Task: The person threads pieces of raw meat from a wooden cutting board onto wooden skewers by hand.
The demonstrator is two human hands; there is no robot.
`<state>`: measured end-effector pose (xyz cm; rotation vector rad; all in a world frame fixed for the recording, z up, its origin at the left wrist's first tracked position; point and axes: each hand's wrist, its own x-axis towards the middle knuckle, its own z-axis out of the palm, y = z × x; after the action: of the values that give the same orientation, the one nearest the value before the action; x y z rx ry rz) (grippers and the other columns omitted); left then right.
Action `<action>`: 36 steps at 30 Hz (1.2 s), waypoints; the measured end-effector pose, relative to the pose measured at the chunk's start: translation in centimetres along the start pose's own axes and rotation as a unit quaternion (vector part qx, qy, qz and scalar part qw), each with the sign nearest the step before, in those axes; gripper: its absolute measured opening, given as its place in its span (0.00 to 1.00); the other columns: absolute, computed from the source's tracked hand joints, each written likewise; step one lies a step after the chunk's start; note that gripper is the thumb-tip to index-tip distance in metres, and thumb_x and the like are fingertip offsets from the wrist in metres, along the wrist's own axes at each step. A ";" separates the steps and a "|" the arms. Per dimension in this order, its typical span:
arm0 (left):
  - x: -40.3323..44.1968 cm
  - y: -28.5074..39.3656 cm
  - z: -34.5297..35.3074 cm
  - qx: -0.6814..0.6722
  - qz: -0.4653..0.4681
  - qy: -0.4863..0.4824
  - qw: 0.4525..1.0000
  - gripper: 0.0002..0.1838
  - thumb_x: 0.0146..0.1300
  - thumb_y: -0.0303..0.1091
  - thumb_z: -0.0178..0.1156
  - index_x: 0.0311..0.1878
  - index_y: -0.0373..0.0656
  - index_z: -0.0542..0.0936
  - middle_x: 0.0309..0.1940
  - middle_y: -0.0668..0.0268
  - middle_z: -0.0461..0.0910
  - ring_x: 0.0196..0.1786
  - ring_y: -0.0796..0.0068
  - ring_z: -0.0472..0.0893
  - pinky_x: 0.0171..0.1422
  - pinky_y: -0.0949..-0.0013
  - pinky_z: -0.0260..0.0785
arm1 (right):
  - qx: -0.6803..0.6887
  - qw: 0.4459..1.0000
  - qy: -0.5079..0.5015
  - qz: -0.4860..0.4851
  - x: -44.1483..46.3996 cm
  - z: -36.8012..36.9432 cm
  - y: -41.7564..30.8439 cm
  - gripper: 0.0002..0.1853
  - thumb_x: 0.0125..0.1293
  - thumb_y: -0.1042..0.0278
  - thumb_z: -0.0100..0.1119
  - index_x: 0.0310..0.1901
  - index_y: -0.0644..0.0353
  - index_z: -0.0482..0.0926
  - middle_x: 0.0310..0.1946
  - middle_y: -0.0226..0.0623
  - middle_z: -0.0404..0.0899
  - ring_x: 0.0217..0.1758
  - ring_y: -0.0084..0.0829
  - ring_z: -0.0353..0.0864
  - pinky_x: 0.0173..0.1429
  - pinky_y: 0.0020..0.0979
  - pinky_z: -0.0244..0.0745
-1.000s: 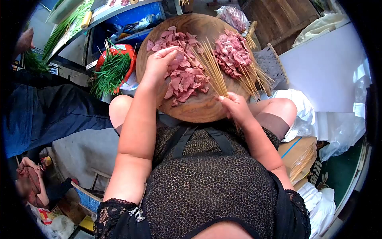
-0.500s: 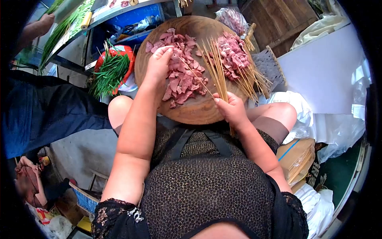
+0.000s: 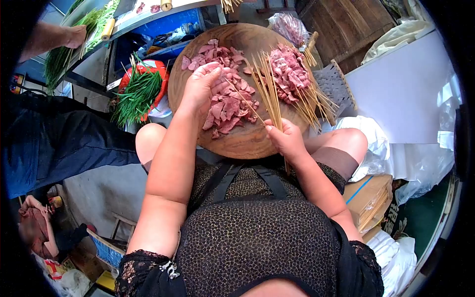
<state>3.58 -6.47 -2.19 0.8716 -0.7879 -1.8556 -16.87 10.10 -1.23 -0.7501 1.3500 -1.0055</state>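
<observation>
My right hand is closed around a bundle of bamboo skewers, which stands up over the board. Between its thumb and finger, a single skewer slants out toward my left hand. That left hand is pinched near the skewer's far tip, over the sliced raw meat; what lies between its fingertips is not clear. Beneath both hands is a round wooden board. On its right side, meat-loaded skewers lie in a pile, their bare sticks pointing toward me.
Left of the board, green chives sit in a red bag. A blue bin is under the table behind. Another person's hand rests by greens at upper left. A white panel and plastic bags are at right.
My left hand has come slightly down and toward me, still pinched near the skewer's tip. My right hand stays nearly still. The other person's hand at upper left has shifted right and down.
</observation>
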 end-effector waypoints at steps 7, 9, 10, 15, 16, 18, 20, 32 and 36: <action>-0.6 0.3 1.0 -0.006 -0.034 -0.006 0.999 0.11 0.63 0.29 0.53 0.48 0.42 0.68 0.41 0.59 0.78 0.43 0.70 0.79 0.45 0.71 0.76 | 0.003 1.000 0.007 -0.022 0.2 0.0 0.8 0.09 0.61 0.70 0.55 0.43 0.62 0.75 0.25 0.23 0.72 0.24 0.13 0.67 0.29 0.16 0.62; -0.4 0.2 0.7 -0.017 -0.041 -0.018 0.999 0.11 0.62 0.30 0.54 0.47 0.42 0.69 0.41 0.59 0.78 0.42 0.70 0.80 0.45 0.71 0.76 | -0.007 0.999 0.008 -0.035 0.3 -0.1 0.9 0.09 0.61 0.70 0.55 0.43 0.62 0.75 0.25 0.23 0.72 0.25 0.13 0.67 0.30 0.16 0.62; -0.7 0.4 0.9 -0.018 -0.052 -0.031 0.998 0.11 0.62 0.30 0.55 0.47 0.43 0.69 0.40 0.59 0.78 0.42 0.70 0.80 0.45 0.71 0.76 | -0.018 0.999 0.007 -0.046 0.3 -0.2 0.9 0.09 0.61 0.70 0.55 0.42 0.62 0.75 0.25 0.23 0.72 0.25 0.13 0.67 0.30 0.16 0.63; -1.1 0.5 1.4 -0.019 -0.072 -0.058 0.996 0.11 0.60 0.30 0.56 0.45 0.40 0.70 0.38 0.59 0.79 0.41 0.69 0.80 0.46 0.68 0.75 | -0.036 0.998 0.010 -0.057 0.3 -0.5 0.3 0.09 0.61 0.71 0.54 0.42 0.63 0.75 0.25 0.23 0.72 0.26 0.13 0.67 0.31 0.16 0.63; -1.1 0.3 1.4 -0.021 -0.073 -0.057 0.995 0.11 0.60 0.30 0.56 0.45 0.40 0.70 0.38 0.59 0.79 0.41 0.69 0.80 0.46 0.68 0.75 | -0.040 0.998 0.010 -0.049 0.1 -0.5 0.2 0.09 0.61 0.71 0.54 0.42 0.63 0.75 0.26 0.23 0.72 0.26 0.14 0.68 0.31 0.17 0.64; -1.0 0.0 1.3 0.018 -0.077 -0.067 0.995 0.11 0.63 0.33 0.53 0.47 0.41 0.70 0.43 0.57 0.78 0.44 0.70 0.79 0.48 0.68 0.74 | -0.032 0.999 0.008 -0.042 0.1 -0.6 0.5 0.09 0.61 0.71 0.54 0.43 0.63 0.75 0.26 0.23 0.72 0.26 0.14 0.68 0.31 0.17 0.64; -1.3 -0.3 1.4 -0.010 -0.068 -0.072 0.995 0.12 0.64 0.34 0.52 0.48 0.40 0.70 0.43 0.57 0.78 0.45 0.69 0.79 0.49 0.67 0.74 | -0.024 0.999 0.005 -0.037 0.2 -0.7 0.6 0.09 0.61 0.71 0.54 0.43 0.63 0.75 0.26 0.23 0.73 0.26 0.14 0.68 0.32 0.17 0.64; -1.6 0.0 1.2 0.024 -0.088 -0.102 0.991 0.14 0.66 0.37 0.49 0.49 0.38 0.72 0.43 0.57 0.79 0.45 0.67 0.79 0.51 0.66 0.73 | -0.079 0.996 -0.009 -0.047 0.4 -2.0 -0.3 0.10 0.60 0.68 0.56 0.42 0.62 0.76 0.25 0.21 0.72 0.24 0.13 0.66 0.29 0.17 0.63; -1.5 0.1 1.2 -0.008 -0.109 -0.112 0.988 0.13 0.65 0.37 0.51 0.47 0.39 0.73 0.42 0.58 0.79 0.45 0.67 0.79 0.50 0.66 0.73 | -0.066 0.996 -0.008 -0.059 0.7 -1.7 -0.5 0.10 0.60 0.69 0.56 0.42 0.62 0.76 0.25 0.21 0.72 0.24 0.13 0.66 0.29 0.17 0.62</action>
<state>3.17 -4.96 -1.13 0.7730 -0.8406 -2.1779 -18.62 9.50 -1.27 -0.9440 1.3808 -1.0082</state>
